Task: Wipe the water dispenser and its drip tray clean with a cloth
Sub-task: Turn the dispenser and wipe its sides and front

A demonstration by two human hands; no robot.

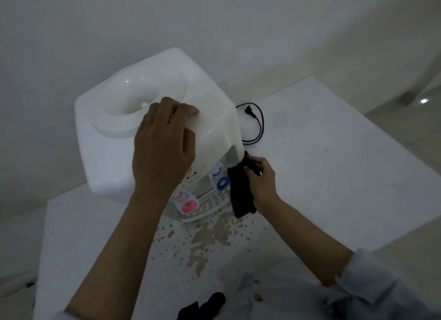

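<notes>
Fingers (186,109) of my left hand (162,148) lie curled over the top front edge of the water dispenser (114,157), gripping it there, with the tips reaching toward the round bottle well on top. My right hand (262,181) pinches a dark cloth (239,191) between thumb and fingers, and I see the cloth pressed against the dispenser's right front corner, beside the blue tap (220,180); its lower end hangs down past the drip tray (205,206). I have the dispenser standing on a white table (334,140), close to the wall. On the front I can make out the pink tap (188,204) on the left, just above the slatted tray. Brownish stains (210,238) spot the tabletop in front of the tray. Behind the dispenser on the right I see a black power cord (256,124) lying loose, its plug free. A second dark rag (202,306) lies at the near edge.
</notes>
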